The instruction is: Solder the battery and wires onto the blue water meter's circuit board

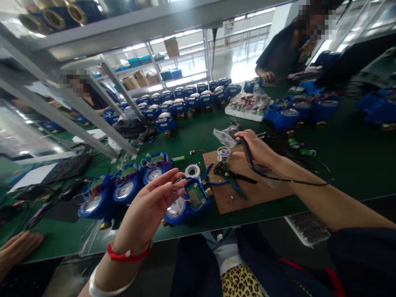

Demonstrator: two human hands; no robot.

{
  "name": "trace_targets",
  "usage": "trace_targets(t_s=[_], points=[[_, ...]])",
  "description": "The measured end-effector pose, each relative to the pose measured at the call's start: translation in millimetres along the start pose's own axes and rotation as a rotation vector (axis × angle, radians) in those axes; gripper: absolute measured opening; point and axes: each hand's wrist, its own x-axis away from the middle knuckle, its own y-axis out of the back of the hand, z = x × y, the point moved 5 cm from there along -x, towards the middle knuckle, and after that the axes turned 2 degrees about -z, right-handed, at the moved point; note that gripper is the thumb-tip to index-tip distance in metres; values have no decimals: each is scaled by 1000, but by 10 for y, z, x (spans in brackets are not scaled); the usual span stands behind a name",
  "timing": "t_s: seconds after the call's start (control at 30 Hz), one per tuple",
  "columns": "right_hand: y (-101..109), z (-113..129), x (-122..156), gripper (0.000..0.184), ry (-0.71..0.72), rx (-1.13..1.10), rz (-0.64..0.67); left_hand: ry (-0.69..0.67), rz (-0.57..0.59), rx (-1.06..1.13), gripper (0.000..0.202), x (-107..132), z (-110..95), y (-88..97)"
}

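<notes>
Had a white bangle (94,282) right up by the lens at 7 o'clock, on the left arm. Held the left hand (157,196) loosely curled with fingertips (169,173) close together, couldn't tell if pinching anything. Saw a blue meter (189,203) at roughly 4 o'clock from it, partly hidden behind those fingertips. Gripped a black soldering iron (246,149) in the right hand (257,147), aiming its tip at 11. Also spotted a solder spool (223,154) at 9 from there and pliers (236,187) at 7, on cardboard (256,196).
</notes>
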Motion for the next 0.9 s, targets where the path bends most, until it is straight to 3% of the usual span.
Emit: trace_targets(t_s=[0.07, 0.13, 0.27, 0.37, 0.47, 0.6, 0.67, 0.73, 0.8, 0.9], points=[[260, -94, 280, 66, -56, 35, 18, 12, 3, -20, 39, 54, 43, -28], [380, -204, 592, 69, -117, 91, 73, 40, 33, -27, 41, 107, 116, -98], [290, -371, 1032, 71, -191, 158, 151, 83, 166, -74, 43, 204, 319, -369], [156, -408, 1110, 68, -202, 144, 142, 103, 305, -164, 46, 263, 504, -574], [94, -434, 1077, 65, -209, 126, 120, 92, 444, -346, 55, 328, 643, -663], [195, -394, 960, 67, -211, 100, 74, -74, 476, -989, 57, 417, 585, -591], [329, -245, 844, 69, -201, 64, 25, -183, 380, -1251, 47, 427, 438, -545], [486, 33, 679, 71, -166, 1, -20, -286, 249, -1294, 38, 401, 257, -537], [621, 416, 480, 72, -96, -74, -37, -325, 196, -1110, 37, 339, 132, -564], [705, 1079, 186, 76, 110, -215, 14, -145, 350, -561, 46, 217, 166, -630]])
